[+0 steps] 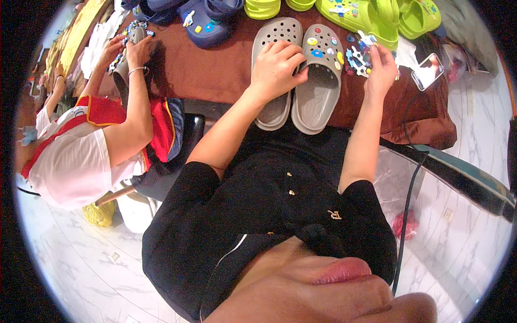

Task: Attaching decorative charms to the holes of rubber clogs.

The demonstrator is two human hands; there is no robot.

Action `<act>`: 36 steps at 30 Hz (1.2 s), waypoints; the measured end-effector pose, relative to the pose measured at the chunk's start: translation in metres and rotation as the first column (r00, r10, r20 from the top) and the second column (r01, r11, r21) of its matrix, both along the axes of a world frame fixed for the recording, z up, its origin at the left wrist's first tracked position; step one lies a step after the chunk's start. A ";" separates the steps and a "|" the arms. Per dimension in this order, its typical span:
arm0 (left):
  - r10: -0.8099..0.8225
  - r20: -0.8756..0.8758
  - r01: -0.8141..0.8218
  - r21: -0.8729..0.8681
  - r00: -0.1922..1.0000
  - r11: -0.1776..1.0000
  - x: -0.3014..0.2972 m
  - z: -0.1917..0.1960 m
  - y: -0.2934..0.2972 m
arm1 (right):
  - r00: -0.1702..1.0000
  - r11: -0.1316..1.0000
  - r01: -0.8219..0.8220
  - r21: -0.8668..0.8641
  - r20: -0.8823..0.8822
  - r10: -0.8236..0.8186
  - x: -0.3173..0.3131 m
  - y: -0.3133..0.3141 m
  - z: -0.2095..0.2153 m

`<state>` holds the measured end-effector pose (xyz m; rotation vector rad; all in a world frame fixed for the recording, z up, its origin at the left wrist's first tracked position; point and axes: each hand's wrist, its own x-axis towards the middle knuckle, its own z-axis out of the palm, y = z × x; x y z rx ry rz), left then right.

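Note:
A pair of grey clogs with holes in their uppers lies in front of me at the table's edge. My left hand [278, 69] is closed over the upper of the left clog [277, 30], its thumb reaching toward the other shoe. Blue, yellow, white and red charms dot the upper of the right clog [323, 47]. To the right, my right hand [382, 69] pinches a small white and blue shoe charm [367, 39] at its fingertips. Below it lies a loose pile of charms [355, 60], partly hidden by the hand.
Dark blue clogs [207, 27] and lime green clogs [355, 16] with charms stand along the far side of the brown-covered table [210, 75]. A phone [428, 72] with a cable lies at the right. On the left, a co-worker [81, 145] handles a grey clog with charms.

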<state>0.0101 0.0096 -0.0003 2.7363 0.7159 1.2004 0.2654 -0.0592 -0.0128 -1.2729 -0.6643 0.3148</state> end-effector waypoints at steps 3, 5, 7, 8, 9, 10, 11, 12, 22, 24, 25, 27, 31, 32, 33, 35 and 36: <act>0.007 -0.003 -0.007 -0.003 1.000 1.000 -0.002 0.001 0.000 | 0.995 0.995 -0.098 -0.032 0.025 0.099 -0.007 0.020 0.012; 0.026 0.001 -0.026 -0.002 1.000 1.000 -0.003 0.000 0.000 | 0.974 0.973 -0.225 -0.048 0.016 0.226 -0.016 0.036 0.019; -0.006 0.011 0.006 -0.016 1.000 1.000 -0.002 -0.002 -0.001 | 0.956 0.957 -0.279 -0.083 0.074 0.285 -0.016 0.048 0.021; -0.009 0.005 0.009 -0.019 1.000 1.000 -0.003 -0.002 -0.001 | 0.930 0.928 -0.354 -0.119 0.059 0.363 -0.021 0.053 0.028; 0.015 0.001 -0.015 -0.017 1.000 1.000 -0.004 -0.003 -0.001 | 0.898 0.891 -0.427 -0.155 0.042 0.438 -0.026 0.059 0.034; 0.015 0.007 -0.015 -0.007 1.000 1.000 -0.005 -0.003 -0.002 | 0.876 0.876 -0.451 -0.170 0.104 0.471 -0.033 0.066 0.037; 0.004 0.017 -0.004 0.002 1.000 1.000 -0.004 -0.003 -0.002 | 0.870 0.871 -0.462 -0.168 0.104 0.482 -0.035 0.072 0.040; 0.006 0.014 -0.006 0.001 1.000 1.000 -0.004 -0.002 -0.003 | 0.847 0.845 -0.497 -0.196 0.100 0.522 -0.038 0.080 0.041; 0.006 0.000 -0.006 -0.013 1.000 1.000 -0.001 0.003 -0.002 | 0.628 0.596 -0.730 -0.333 0.016 0.778 -0.040 0.111 0.025; -0.004 -0.012 0.004 -0.021 1.000 1.000 -0.001 0.005 -0.001 | 0.627 0.620 -0.729 -0.290 0.078 0.775 -0.042 0.107 0.023; 0.005 -0.018 -0.005 -0.027 1.000 1.000 -0.001 0.007 -0.001 | 0.630 0.629 -0.725 -0.281 0.099 0.770 -0.040 0.106 0.023; -0.021 -0.072 0.015 -0.083 0.997 0.996 -0.005 0.019 0.002 | 0.636 0.639 -0.737 -0.220 0.095 0.766 -0.040 0.102 0.026; 0.011 0.175 0.115 -0.694 0.985 0.711 -0.016 0.036 0.020 | 0.688 0.690 -0.706 -0.157 0.078 0.722 -0.034 0.097 0.028; 0.125 0.241 0.115 -0.779 0.963 0.616 -0.019 0.036 0.026 | 0.683 0.686 -0.711 -0.155 0.075 0.726 -0.038 0.096 0.032; 0.240 0.291 0.134 -0.849 0.926 0.512 -0.019 0.037 0.032 | 0.683 0.681 -0.718 -0.145 0.039 0.729 -0.042 0.092 0.039; 0.232 0.247 0.074 -0.818 0.941 0.570 -0.021 0.038 0.049 | 0.676 0.668 -0.734 -0.118 -0.035 0.736 -0.049 0.087 0.048; 0.236 0.198 0.013 -0.790 0.951 0.612 -0.019 0.041 0.051 | 0.671 0.664 -0.739 -0.112 -0.037 0.741 -0.054 0.088 0.046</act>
